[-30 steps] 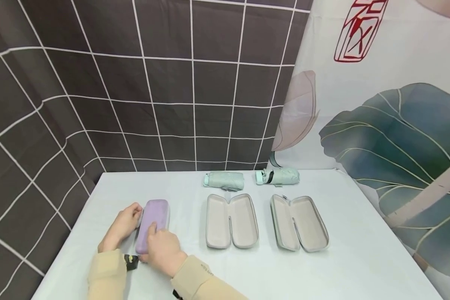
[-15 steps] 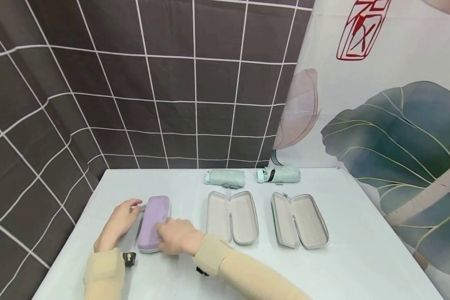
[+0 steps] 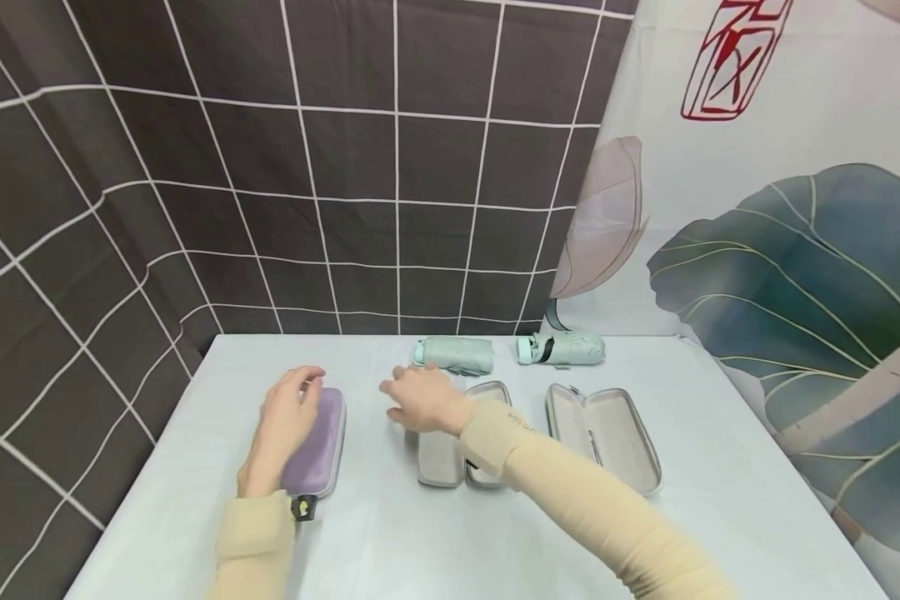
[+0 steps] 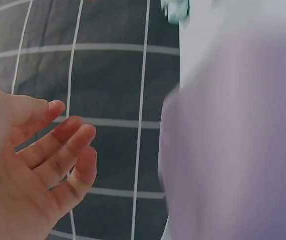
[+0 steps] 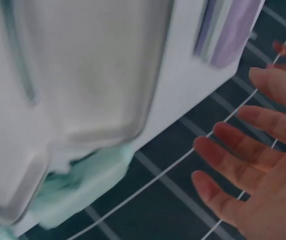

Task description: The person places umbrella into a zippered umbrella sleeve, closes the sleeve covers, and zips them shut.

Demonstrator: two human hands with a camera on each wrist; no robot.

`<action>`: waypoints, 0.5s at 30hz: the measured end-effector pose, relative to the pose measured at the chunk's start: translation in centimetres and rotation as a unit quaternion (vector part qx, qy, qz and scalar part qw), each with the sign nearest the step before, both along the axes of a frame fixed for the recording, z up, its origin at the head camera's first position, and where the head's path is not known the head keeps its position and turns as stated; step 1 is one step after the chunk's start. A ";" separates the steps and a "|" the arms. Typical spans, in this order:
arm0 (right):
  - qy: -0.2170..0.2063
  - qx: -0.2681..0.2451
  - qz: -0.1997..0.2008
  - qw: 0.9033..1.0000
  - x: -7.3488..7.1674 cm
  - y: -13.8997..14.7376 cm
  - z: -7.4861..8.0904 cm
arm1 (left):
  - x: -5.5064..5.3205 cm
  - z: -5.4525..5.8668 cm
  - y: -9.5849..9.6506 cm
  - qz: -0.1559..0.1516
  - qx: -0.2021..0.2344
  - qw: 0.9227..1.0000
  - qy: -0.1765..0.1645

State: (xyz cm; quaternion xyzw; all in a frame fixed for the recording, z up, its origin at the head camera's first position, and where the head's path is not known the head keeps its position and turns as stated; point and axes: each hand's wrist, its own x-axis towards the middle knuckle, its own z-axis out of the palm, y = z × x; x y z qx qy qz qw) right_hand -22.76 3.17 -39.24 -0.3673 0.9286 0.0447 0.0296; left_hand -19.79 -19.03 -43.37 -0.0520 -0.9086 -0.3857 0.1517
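The closed purple case (image 3: 318,452) lies on the left part of the white table (image 3: 375,542), long side running away from the person, with a pale band along its lower edge. Above its left side is the left hand (image 3: 285,425), fingers loosely bent and parted, gripping nothing; the left wrist view shows a gap between these fingers and the case. Further right, the right hand (image 3: 426,400) is raised with its fingers spread, holding nothing, and in the head view it covers the upper part of the nearer open case (image 3: 441,462). That case lies spread flat like a book, showing a light grey lining, and a second open case (image 3: 624,433) lies to its right in the same manner. Behind them, near the table's far edge, two folded mint-green umbrellas lie on their sides: the left umbrella (image 3: 459,356) just beyond the right hand, the right umbrella (image 3: 572,348) with a black strap. Beyond the table hang a dark cloth (image 3: 352,158) with white grid lines and a pale cloth (image 3: 667,192) printed with a large leaf.
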 end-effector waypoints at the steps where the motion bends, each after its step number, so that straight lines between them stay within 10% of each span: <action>1: 0.001 -0.004 0.000 1.000 -0.5 0.6 0.0 | -0.2 -0.2 0.6 -0.007 0.007 1.000 -0.003; 15: -0.017 -0.073 -0.087 0.993 -6.5 7.5 -2.0 | -1.7 -3.5 8.2 -0.054 0.048 0.995 -0.064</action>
